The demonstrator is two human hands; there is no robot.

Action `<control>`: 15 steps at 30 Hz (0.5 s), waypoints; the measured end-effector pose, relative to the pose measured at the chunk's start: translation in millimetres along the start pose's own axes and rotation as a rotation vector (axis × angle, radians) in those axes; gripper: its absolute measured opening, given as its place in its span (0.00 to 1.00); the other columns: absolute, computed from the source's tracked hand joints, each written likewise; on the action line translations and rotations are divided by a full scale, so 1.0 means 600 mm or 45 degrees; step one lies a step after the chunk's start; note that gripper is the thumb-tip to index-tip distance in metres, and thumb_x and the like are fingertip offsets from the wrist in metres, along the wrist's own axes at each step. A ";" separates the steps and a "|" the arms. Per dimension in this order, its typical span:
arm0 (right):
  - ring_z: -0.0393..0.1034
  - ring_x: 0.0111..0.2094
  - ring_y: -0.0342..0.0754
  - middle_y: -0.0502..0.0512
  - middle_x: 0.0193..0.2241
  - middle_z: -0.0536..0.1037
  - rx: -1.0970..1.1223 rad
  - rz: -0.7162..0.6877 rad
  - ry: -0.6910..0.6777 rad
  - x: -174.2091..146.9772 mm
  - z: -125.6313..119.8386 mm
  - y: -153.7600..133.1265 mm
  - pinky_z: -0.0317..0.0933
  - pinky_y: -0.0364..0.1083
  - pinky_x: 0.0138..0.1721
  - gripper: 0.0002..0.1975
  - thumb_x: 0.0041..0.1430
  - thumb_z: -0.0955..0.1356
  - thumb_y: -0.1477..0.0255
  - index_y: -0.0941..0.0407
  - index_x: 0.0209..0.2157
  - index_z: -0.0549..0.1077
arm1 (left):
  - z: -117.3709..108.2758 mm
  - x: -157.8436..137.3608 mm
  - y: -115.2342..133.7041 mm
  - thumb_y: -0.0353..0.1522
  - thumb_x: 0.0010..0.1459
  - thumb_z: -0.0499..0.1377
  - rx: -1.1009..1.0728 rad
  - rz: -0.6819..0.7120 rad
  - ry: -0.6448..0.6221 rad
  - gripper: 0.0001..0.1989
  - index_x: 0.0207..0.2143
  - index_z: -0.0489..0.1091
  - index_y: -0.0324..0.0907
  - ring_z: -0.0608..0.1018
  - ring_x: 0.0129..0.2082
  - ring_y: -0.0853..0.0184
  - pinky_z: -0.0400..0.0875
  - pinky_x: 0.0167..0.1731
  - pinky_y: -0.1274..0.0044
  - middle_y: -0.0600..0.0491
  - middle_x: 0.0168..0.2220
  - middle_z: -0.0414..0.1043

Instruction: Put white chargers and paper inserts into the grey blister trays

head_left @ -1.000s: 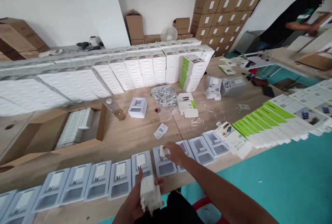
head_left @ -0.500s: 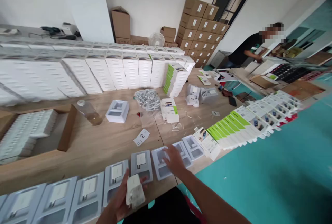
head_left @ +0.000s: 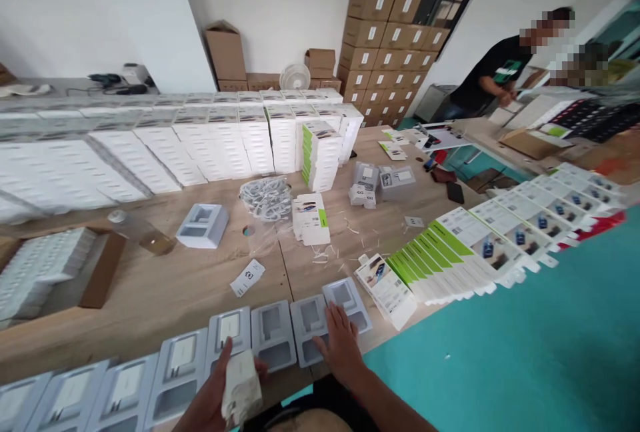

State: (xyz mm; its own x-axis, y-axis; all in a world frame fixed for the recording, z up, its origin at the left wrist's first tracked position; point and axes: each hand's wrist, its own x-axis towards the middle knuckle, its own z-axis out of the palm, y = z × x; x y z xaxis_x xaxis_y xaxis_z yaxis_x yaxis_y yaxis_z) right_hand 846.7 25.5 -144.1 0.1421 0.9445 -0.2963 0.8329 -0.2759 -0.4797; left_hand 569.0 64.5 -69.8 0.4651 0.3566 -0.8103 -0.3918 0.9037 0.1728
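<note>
Head view: at 6 o'clock, left hand curled in a closed grip around a stack of white adapters, held just off the near edge of the worktop. Right hand at 5 o'clock, fingers spread flat, resting on a grey tray in the row of trays along that edge. Toward 3 o'clock, fanned green-and-white cartons. At 12 o'clock, stacked white boxes; at 1 o'clock, a co-worker.
</note>
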 end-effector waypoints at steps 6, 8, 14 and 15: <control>0.56 0.62 0.53 0.58 0.62 0.61 0.683 -0.478 -0.314 -0.020 -0.104 -0.068 0.54 0.53 0.59 0.17 0.58 0.67 0.66 0.52 0.49 0.68 | 0.092 0.045 -0.034 0.56 0.55 0.53 0.259 0.018 0.017 0.30 0.30 0.73 0.36 0.74 0.18 0.66 0.66 0.19 0.78 0.49 0.21 0.73; 0.60 0.58 0.50 0.55 0.57 0.67 0.827 -0.640 -0.476 -0.025 -0.124 -0.097 0.57 0.49 0.56 0.14 0.52 0.70 0.71 0.52 0.42 0.71 | 0.096 0.057 -0.048 0.56 0.54 0.54 0.271 0.038 0.030 0.30 0.29 0.72 0.36 0.73 0.18 0.67 0.64 0.17 0.79 0.50 0.21 0.72; 0.68 0.46 0.48 0.51 0.43 0.74 0.690 -0.757 -0.510 0.005 -0.102 -0.135 0.60 0.45 0.48 0.14 0.42 0.71 0.80 0.54 0.33 0.71 | 0.067 0.071 -0.061 0.59 0.52 0.52 0.305 0.088 0.054 0.32 0.29 0.71 0.37 0.73 0.18 0.67 0.65 0.19 0.77 0.51 0.20 0.71; 0.70 0.42 0.47 0.49 0.39 0.75 0.643 -0.742 -0.542 0.018 -0.092 -0.135 0.62 0.44 0.45 0.14 0.42 0.72 0.78 0.54 0.34 0.71 | 0.059 0.074 -0.057 0.60 0.52 0.52 0.308 0.093 0.050 0.33 0.29 0.71 0.37 0.73 0.18 0.67 0.66 0.19 0.77 0.51 0.20 0.71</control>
State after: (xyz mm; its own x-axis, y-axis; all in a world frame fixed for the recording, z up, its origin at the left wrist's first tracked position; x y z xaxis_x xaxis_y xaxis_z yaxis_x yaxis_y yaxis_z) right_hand 810.2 68.1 -62.6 -0.5272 0.8405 -0.1250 0.3604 0.0880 -0.9287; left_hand 631.1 57.9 -92.1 0.4092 0.4179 -0.8111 -0.2197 0.9079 0.3570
